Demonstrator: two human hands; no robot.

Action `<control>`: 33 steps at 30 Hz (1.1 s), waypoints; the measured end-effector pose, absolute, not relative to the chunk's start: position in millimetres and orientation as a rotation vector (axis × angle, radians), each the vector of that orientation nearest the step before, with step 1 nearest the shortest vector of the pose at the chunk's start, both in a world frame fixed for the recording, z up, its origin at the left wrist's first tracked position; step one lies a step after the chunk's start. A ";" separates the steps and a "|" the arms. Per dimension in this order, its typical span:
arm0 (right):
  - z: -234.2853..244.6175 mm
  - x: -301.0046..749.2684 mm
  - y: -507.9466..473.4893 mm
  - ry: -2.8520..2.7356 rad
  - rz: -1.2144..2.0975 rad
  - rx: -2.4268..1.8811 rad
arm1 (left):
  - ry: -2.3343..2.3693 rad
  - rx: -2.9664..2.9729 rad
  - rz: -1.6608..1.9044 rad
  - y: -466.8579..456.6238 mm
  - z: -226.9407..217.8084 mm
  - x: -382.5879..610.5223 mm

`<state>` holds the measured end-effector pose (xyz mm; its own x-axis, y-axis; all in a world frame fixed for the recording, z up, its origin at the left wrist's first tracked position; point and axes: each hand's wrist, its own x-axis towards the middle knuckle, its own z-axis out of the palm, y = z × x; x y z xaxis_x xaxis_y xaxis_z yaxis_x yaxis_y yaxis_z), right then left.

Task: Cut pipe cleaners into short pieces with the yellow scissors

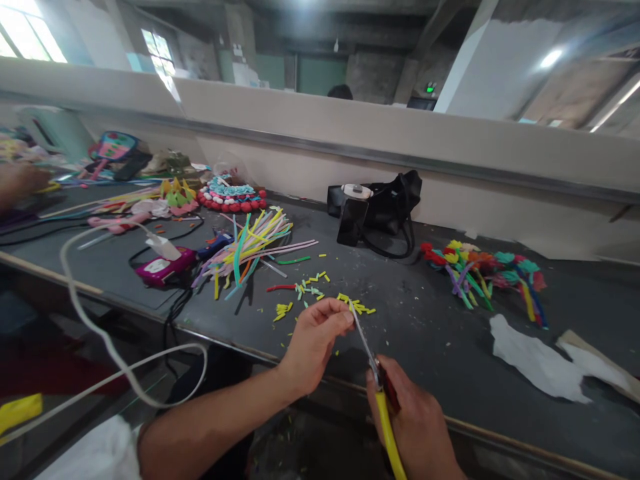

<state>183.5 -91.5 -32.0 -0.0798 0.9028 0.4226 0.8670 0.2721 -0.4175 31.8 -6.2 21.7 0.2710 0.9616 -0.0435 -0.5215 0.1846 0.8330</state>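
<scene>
My right hand (415,420) is wrapped round yellow-handled scissors (387,433), whose narrow silver blades point up and left. Beside the blade tip, my left hand (320,340) is closed in a pinch; what sits between its fingertips is too small to make out. Just beyond the fingers lie short yellow cut pieces (363,308). More yellow bits (283,310), pale green bits (307,290) and a red fuzzy stem (281,288) are scattered to the left. Farther left spreads a pile of coloured pipe cleaners (260,240).
A magenta device (165,267) with a white plug and cables stands at left. Behind are a beaded flower piece (233,197) and a black bag (395,203). Fuzzy flowers (480,267) and white paper (535,360) lie right. Another person's hand (23,183) shows far left.
</scene>
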 end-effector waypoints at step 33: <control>-32.6 194.3 -90.0 -1.795 0.470 -1.666 | 1.468 2.356 0.650 58.6 -3.9 -86.1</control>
<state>194.3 -90.0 -32.6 0.0048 0.9781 0.2082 0.7504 0.1341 -0.6472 -86.1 58.6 -3.9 0.3789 0.8986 0.2213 0.7677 -0.4387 0.4670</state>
